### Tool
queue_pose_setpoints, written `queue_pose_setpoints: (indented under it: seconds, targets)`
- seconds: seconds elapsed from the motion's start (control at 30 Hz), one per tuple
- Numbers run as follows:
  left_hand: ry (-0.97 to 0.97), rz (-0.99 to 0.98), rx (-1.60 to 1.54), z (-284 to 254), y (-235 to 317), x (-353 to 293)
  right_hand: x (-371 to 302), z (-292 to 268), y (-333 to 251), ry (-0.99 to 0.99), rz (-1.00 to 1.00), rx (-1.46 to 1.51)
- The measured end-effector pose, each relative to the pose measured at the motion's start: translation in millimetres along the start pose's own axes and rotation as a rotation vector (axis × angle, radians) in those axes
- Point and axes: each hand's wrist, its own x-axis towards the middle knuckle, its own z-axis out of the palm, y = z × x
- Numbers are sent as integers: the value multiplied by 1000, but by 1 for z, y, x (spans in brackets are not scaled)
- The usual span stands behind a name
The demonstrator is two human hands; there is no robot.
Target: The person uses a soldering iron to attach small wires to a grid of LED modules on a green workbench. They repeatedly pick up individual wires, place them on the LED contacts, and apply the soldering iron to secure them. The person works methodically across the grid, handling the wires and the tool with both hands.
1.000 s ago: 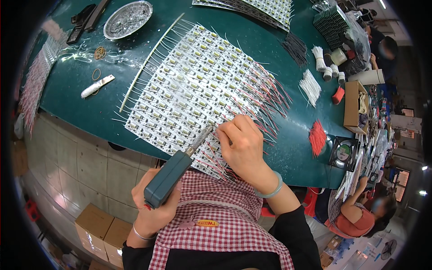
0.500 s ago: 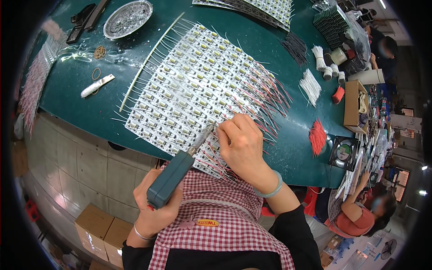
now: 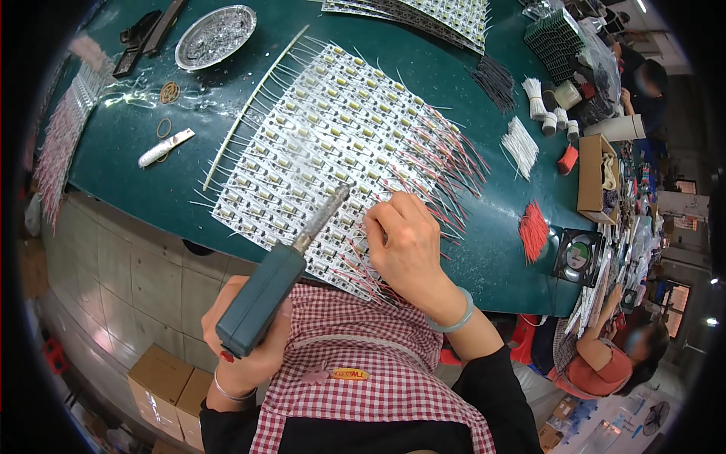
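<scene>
A dark green soldering iron (image 3: pixel 261 299) is gripped in my left hand (image 3: pixel 259 360), its metal tip pointing up and right over the board panel. The white circuit board panel (image 3: pixel 302 144) carries rows of small yellowish parts and lies tilted near the table's front edge. Red and white wires (image 3: pixel 446 151) stick out along its right side, thin pale wires along its left. My right hand (image 3: pixel 408 242) rests at the panel's lower right part, thumb and fingers pinched together. Whatever is between those fingertips is hidden.
On the green table (image 3: pixel 491 219) are red wires (image 3: pixel 533 233), white wires (image 3: pixel 520 147), black wires (image 3: pixel 493 82), a silver dish (image 3: pixel 216 38), a white-wrapped blade (image 3: pixel 166 147) and a small fan (image 3: pixel 578 256). More panels (image 3: pixel 446 19) lie at the back. Other people work at the right.
My left hand has drawn the soldering iron left and slightly down, its tip moving away from my right fingertips. The right hand has stayed nearly still.
</scene>
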Motion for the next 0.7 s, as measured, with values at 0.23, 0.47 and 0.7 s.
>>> queue_pose_setpoints:
  seconds: [0.23,0.47,0.7]
  targets:
    - [-39,-35,-11,10,-1,-12,0,1,-1,20,13,52]
    - [-52,-41,-28,16,-6,-14,-1,2,0,22,18,53]
    - [-64,-93,-43,12,-7,-17,-1,3,0,15,12,50]
